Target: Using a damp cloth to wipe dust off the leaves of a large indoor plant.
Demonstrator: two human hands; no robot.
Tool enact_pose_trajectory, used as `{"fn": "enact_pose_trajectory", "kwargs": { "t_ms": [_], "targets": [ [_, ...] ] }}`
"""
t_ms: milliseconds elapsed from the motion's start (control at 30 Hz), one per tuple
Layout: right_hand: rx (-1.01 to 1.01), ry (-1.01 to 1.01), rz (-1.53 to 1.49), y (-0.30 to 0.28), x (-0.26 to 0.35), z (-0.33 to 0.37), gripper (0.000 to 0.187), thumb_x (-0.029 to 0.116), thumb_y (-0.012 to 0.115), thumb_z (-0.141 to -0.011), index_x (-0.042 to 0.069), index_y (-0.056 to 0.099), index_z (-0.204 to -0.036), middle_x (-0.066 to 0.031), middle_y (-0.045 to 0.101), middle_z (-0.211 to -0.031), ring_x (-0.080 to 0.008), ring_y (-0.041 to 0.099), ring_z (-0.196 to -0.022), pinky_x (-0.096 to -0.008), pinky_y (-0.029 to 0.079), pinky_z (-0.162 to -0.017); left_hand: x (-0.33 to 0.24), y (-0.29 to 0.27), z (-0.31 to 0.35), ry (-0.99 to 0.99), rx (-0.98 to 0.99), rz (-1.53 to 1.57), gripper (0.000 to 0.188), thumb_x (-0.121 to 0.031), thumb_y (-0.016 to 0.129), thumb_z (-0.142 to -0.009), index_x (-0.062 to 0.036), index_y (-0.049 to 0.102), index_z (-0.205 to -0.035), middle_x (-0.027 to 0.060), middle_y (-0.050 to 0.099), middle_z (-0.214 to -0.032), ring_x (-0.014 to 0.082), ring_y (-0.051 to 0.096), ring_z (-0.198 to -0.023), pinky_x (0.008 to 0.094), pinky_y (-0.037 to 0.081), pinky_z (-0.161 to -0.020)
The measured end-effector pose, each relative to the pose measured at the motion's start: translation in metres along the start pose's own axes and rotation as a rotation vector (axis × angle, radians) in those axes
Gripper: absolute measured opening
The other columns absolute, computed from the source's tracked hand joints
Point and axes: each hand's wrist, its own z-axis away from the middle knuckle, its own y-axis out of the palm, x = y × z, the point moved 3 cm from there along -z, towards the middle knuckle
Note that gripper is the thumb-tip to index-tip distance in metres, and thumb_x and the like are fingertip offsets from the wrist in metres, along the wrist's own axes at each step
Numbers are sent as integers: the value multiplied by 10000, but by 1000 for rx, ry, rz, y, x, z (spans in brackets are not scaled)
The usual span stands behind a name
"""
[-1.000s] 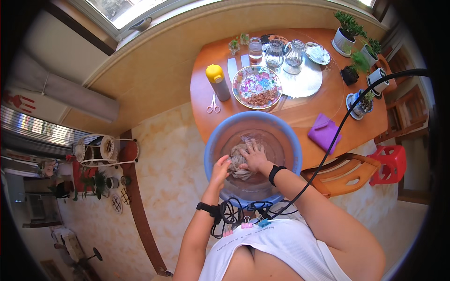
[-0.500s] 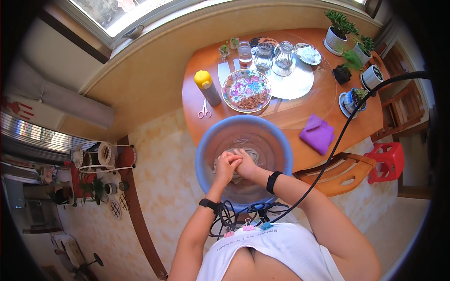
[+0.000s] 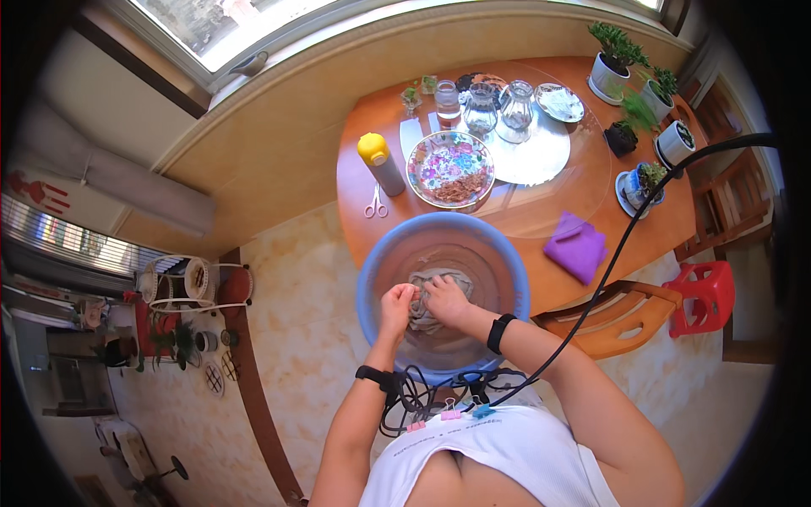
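Fingers (image 3: 432, 289) at crumpled, greyish cloth (image 3: 421, 318), folds bunched.

Bright window (image 3: 221, 27), tan wall (image 3: 296, 139), marbled floor (image 3: 291, 296)

Both hands are bare. Behind the left hand (image 3: 397, 306), a black band (image 3: 372, 374) circles the forearm, with a dark lump on the side facing the body's midline. Behind the right hand (image 3: 445, 300), at the wrist, sits another black band (image 3: 499, 332). Nearer the torso than either hand, thin black cables (image 3: 410, 390) tangle in loose loops, and a thicker black cable (image 3: 726, 146) sweeps past the right hand's outer side in a long curve. Below both hands is a white top (image 3: 524, 456) with a low curved neckline and small dark lettering. Along its edge closest to the hands are pink binder clips (image 3: 451, 415) and a blue-green clip (image 3: 483, 411).
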Motion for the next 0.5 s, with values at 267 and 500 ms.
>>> {"fn": "enact_pose_trajectory", "kwargs": {
  "t_ms": [267, 500],
  "targets": [
    [134, 629, -164, 0, -34, 8, 501, 247, 545, -707, 106, 387, -1161, -108, 436, -1051, -267, 398, -1003, -419, 349, -785, 16, -22, 2, -318, 46, 653, 208, -186, 422, -851, -66, 509, -998, 26, 557, -966, 130, 538, -825, 236, 407, -620],
    [528, 405, -138, 34, -29, 16, 321, 172, 507, -703, 108, 523, -1018, -130, 552, -948, -289, 554, -851, -403, 435, -707, 20, -21, -2, -312, 36, 668, 257, -193, 410, -856, -60, 492, -1060, 27, 541, -1005, 124, 529, -832, 238, 403, -625]
  ]
}}
